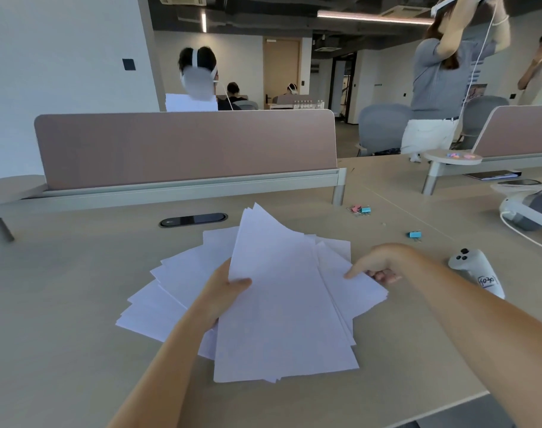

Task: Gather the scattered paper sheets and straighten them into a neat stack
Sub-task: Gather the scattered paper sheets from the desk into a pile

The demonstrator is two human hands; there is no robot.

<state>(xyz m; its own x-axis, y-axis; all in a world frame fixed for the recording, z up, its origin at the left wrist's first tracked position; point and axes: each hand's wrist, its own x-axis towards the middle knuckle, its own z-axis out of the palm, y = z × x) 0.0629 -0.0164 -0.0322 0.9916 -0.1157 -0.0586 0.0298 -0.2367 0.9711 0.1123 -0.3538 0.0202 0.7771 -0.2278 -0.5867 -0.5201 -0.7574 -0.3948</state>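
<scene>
Near the centre of the frame, a bundle of white paper sheets (pixel 282 304) is clamped by the left hand (pixel 223 291), the thumb laid over the left edge of the top sheet and the fingers hidden beneath. To the right of centre, the right edge of the papers is pinched by the right hand (pixel 376 264), with the thumb on top of a sheet and the fingertips curled under it. The held sheets are fanned and misaligned, their far corners raised and pointing toward the top of the frame. More loose sheets (pixel 158 298) are spread flat on the bench (pixel 63 319) to the left of the left hand, overlapping one another at different angles and partly covered by the held bundle. At the right of the frame, just beside the right forearm, a white controller (pixel 476 271) is lying on the bench. Above it a blue binder clip (pixel 415 234) is seen, and further up, a small cluster of pink and blue clips (pixel 360 210). A dark oval cable port (pixel 193 219) is set into the bench above the papers, and behind it a mauve divider panel (pixel 186 146) is stretched across the upper half of the frame.
</scene>
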